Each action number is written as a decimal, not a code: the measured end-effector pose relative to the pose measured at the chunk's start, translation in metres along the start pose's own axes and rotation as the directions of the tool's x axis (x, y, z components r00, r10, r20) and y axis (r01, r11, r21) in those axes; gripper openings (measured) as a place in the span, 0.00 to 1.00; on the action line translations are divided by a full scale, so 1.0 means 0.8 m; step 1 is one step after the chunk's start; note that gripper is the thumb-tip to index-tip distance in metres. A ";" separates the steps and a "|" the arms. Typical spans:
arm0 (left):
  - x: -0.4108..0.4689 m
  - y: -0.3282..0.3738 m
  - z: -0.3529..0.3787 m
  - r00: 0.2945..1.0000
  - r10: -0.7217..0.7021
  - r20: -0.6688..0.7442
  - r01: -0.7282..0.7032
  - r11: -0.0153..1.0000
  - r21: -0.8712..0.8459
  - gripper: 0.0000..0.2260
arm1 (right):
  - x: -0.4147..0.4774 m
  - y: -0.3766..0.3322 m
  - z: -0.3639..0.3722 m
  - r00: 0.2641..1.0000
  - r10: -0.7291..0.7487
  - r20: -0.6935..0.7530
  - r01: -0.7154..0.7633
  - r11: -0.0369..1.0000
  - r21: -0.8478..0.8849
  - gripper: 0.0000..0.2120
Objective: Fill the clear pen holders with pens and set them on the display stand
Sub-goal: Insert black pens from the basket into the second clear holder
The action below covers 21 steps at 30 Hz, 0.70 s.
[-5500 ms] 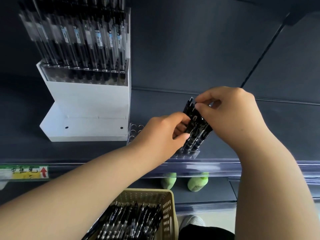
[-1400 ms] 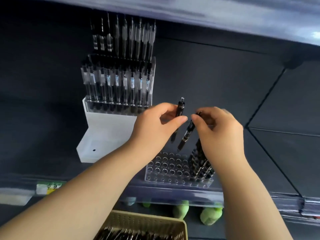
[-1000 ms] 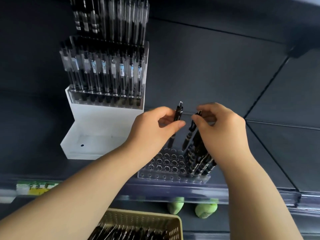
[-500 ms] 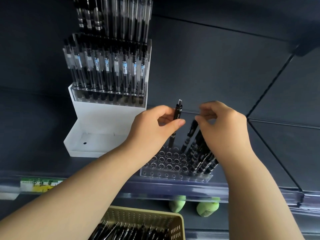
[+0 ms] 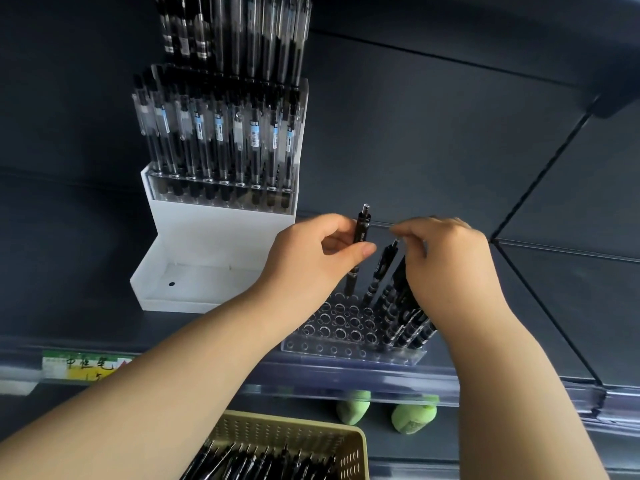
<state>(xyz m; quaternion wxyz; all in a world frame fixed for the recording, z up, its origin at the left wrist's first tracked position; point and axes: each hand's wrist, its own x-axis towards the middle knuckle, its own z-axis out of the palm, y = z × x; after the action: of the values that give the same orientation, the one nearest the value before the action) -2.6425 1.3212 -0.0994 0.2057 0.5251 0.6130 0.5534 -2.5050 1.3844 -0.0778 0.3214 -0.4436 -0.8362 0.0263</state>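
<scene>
Head view: right hand (image 5: 446,268) partly hides pens (image 5: 403,320).

A shop: dark retail shelving, a shelf-edge price label (image 5: 83,367), stocked pen display stand (image 5: 221,216).

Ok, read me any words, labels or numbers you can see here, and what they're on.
"中性笔": handwritten on the shelf-edge tag; marks beneath unreadable.
Stickers on the racked pens: too small to read.
White print on the pen in the left hand: blurred.

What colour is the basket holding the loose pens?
Pale yellowish tan; the basket shows best in the head view.
</scene>
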 end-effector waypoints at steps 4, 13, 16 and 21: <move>-0.001 0.001 0.005 1.000 -0.001 0.020 0.001 1.000 -0.013 0.05 | -0.001 -0.002 -0.006 1.000 -0.004 -0.029 0.005 0.999 0.044 0.13; 0.000 -0.001 0.034 1.000 0.015 0.024 -0.015 0.999 0.035 0.11 | -0.008 -0.001 -0.010 0.999 -0.006 -0.052 0.010 0.997 0.083 0.14; 0.000 -0.004 0.040 1.000 0.013 0.027 -0.014 0.999 0.040 0.14 | -0.008 0.004 -0.015 0.999 0.016 -0.044 -0.012 0.995 0.096 0.14; 0.000 -0.010 0.047 0.999 -0.006 0.052 0.003 0.998 0.069 0.13 | -0.008 0.011 -0.019 0.998 0.046 -0.047 -0.040 0.993 0.110 0.14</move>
<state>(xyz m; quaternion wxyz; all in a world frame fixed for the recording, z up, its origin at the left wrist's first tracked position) -2.6141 1.3401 -0.1177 0.2043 0.5447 0.6274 0.5176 -2.4879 1.3809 -0.0723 0.3652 -0.4438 -0.8155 0.0677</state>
